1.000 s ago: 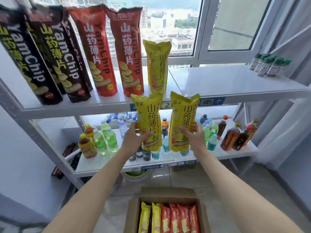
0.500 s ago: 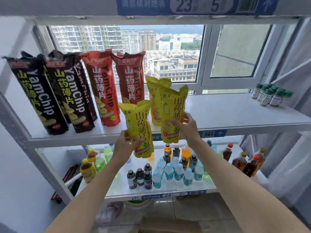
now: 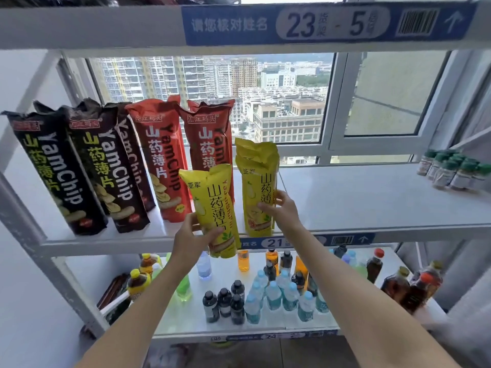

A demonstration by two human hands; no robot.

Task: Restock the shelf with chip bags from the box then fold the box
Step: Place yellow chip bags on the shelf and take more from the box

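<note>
Head view, shelving unit before a window. You face a white metal shelf (image 3: 372, 205) whose front rail carries a blue label reading 21; the rail of the tier above (image 3: 93, 25) carries a blue label reading 23 - 5. On the middle shelf stand, from left to right, black YamChip bags (image 3: 61, 176), red YamChip bags (image 3: 162, 160), and a yellow bag at the back (image 3: 255, 148), partly hidden. At the shelf's far right sits a cluster of green-capped jars (image 3: 451, 171). The lower shelf (image 3: 225, 328) holds assorted drink bottles (image 3: 273, 296), dark-capped, pale blue, green and amber.

Your right hand (image 3: 281, 208) grips a yellow chip bag (image 3: 256, 197) at its right edge, fingers wrapped across the front; the bag stands upright with its base at the shelf's front edge, directly before the partly hidden yellow one. Your left hand (image 3: 194, 235) grips a second yellow chip bag (image 3: 215, 208) near its lower end, thumb across the front. This bag tilts slightly leftward and hangs in front of the shelf rail, its bottom below the shelf surface, overlapping the red bags behind. The two held bags sit just beside one another, not touching.
</note>
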